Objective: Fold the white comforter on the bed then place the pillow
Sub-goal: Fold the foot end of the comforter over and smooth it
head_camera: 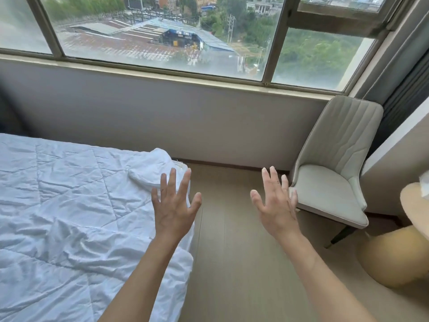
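Observation:
The white comforter (69, 205) lies spread and wrinkled over the bed on the left, its quilted stitching visible. One corner (153, 168) is bunched and turned up at the bed's far right edge. My left hand (174, 210) is raised with fingers spread, over the comforter's right edge just below that corner, holding nothing. My right hand (276, 205) is also raised and spread, over the floor to the right of the bed, holding nothing. No pillow is in view.
A pale upholstered chair (329, 173) stands at the right against the wall below a wide window (162, 38). A round tan table (394, 256) sits at the right edge. Light wooden floor (239, 252) runs between bed and chair.

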Demonstrator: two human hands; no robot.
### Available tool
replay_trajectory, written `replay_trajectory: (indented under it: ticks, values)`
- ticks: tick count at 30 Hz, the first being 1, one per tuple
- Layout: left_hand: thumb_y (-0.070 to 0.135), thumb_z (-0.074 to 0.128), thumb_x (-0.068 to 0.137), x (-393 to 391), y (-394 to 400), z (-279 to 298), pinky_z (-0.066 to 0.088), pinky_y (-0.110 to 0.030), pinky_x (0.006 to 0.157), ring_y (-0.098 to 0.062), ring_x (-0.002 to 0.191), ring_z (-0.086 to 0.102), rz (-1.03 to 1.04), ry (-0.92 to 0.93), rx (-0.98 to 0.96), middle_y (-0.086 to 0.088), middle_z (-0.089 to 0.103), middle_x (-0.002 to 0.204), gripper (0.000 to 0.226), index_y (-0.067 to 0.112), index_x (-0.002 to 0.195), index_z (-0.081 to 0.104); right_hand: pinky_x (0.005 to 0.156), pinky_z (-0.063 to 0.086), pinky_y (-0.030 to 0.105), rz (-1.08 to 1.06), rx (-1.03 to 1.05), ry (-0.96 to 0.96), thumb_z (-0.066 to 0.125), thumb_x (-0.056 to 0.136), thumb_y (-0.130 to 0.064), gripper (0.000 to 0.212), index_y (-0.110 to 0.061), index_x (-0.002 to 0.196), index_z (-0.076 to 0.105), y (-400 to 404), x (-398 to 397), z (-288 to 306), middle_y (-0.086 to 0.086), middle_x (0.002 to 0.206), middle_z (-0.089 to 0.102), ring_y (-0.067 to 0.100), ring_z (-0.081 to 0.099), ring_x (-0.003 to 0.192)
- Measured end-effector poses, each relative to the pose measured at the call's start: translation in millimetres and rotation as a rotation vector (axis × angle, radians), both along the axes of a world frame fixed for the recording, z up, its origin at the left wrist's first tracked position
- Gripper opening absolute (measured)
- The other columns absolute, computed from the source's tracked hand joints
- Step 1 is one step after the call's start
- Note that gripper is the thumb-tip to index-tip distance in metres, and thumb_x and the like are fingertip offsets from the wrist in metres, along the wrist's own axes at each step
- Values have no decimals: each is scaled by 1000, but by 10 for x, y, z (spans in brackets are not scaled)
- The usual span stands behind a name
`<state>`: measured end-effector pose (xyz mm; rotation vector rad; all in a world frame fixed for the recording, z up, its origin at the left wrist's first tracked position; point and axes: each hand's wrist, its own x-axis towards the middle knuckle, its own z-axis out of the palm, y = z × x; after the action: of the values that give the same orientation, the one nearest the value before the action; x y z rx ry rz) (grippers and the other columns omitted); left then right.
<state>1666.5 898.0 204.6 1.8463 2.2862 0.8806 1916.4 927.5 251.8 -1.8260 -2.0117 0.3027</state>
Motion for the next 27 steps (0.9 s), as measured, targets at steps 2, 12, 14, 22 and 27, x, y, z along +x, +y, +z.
replay_trajectory:
  ticks: [2,12,14,22,27]
  values:
    - [61,28,90,32,468,6,7,-53,123,-26,156,8,25,-8,3,-2,18,169,70,41,158,23,122,-2,57,27,-4,0,24,94,-60,71,-34,160,10,531,-24,-22,-10,169,2,23,-3,156]
    - [59,27,91,-80,2976,-307,2,-50,125,-22,157,1,223,-73,-76,-1,11,169,70,44,158,13,122,2,58,201,-50,35,31,100,-52,66,-31,160,12,3520,-223,-362,-8,169,5,26,2,155]
    - [57,29,93,-158,3444,-331,1,-50,125,-22,156,1,278,-87,-95,-2,11,169,69,44,159,11,122,3,58,237,-97,59,33,101,-50,65,-31,160,12,4149,-363,-358,-9,169,5,26,3,155]
    - [57,30,95,-846,4923,-380,2,-49,124,-21,157,2,538,-166,-106,-2,10,170,68,45,158,8,123,0,54,536,-182,28,31,103,-48,63,-31,160,10,6163,-1627,-313,-11,169,2,22,1,156]
    - [48,45,100,-1664,5639,-818,6,-51,124,-22,156,7,744,-239,-117,-4,15,169,68,42,159,12,123,-1,52,740,-212,-48,29,104,-48,62,-32,160,7,7145,-2725,-592,-12,169,-1,20,-2,156]
